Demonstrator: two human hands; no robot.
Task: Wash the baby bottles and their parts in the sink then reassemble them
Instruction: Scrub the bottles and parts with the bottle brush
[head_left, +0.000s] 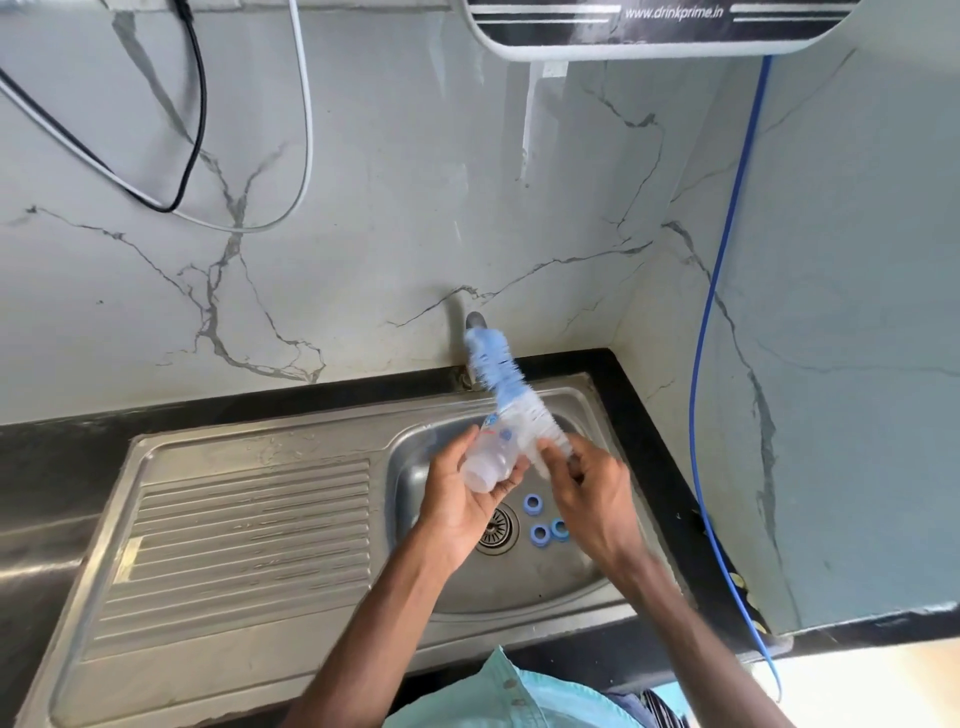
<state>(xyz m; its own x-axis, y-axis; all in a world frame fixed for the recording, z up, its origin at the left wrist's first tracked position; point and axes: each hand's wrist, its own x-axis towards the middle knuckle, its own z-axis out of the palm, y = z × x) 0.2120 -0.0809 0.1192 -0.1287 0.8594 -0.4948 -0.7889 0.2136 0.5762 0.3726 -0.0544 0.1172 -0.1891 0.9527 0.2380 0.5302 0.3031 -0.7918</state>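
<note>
Your left hand (457, 501) curled round the clear bottle (488, 462) over the sink (249, 519) basin. Your right hand (592, 493) pinched the brush (493, 366) just beside it, bristles slanting toward the sink's back edge.

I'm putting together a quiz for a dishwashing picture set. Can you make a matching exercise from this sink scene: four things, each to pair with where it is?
Things:
1. baby bottle
2. bottle brush
3. blue rings
4. blue tube

Places:
A. lying on the sink floor beside the drain
B. held in the left hand
C. hanging down the wall on the right
D. held in the right hand

Pairs: 1-B, 2-D, 3-A, 4-C
</note>
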